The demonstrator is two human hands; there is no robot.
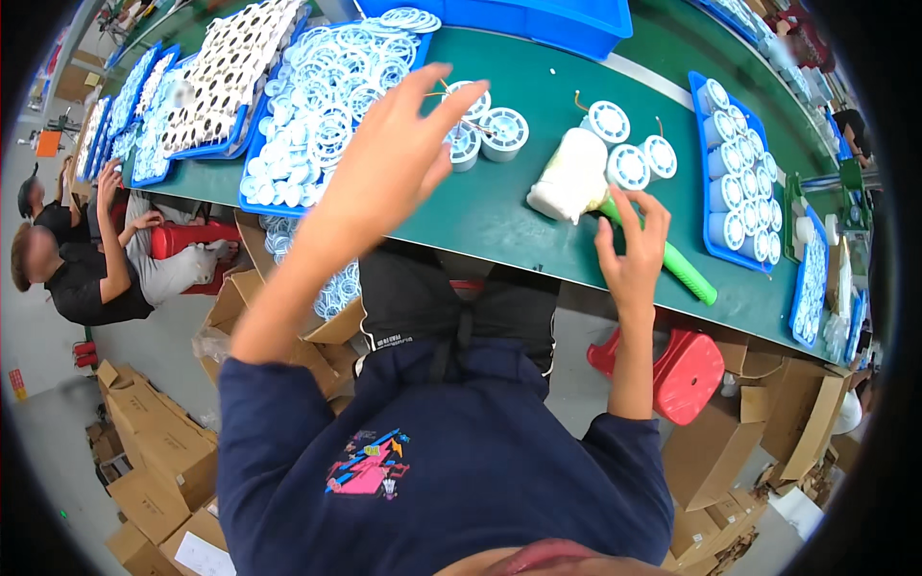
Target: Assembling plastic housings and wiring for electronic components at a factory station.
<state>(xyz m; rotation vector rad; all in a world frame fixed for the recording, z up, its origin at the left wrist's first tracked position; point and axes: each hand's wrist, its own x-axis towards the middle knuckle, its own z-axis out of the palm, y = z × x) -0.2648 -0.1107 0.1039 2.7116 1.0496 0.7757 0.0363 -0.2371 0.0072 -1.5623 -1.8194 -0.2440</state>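
My left hand (399, 144) is raised over the bench, its fingers spread and curved, with nothing visible in it. Just beyond its fingertips stand several white cylindrical housings (504, 132) with slotted round tops and thin wires, partly hidden by the hand. My right hand (636, 248) hovers at the green handle of a mallet (688, 273); thumb and fingers are apart, not closed round it. The mallet's bulky head (569, 178) is wrapped in white and lies on the green bench top. Behind it are three more wired housings (608, 122).
A blue tray (248, 197) heaped with pale rings and caps stands at the left. Another blue tray (709, 235) of housings stands at the right. A blue bin (538, 27) sits at the back. Below are a red stool (687, 376) and cardboard boxes (158, 446). People sit at left.
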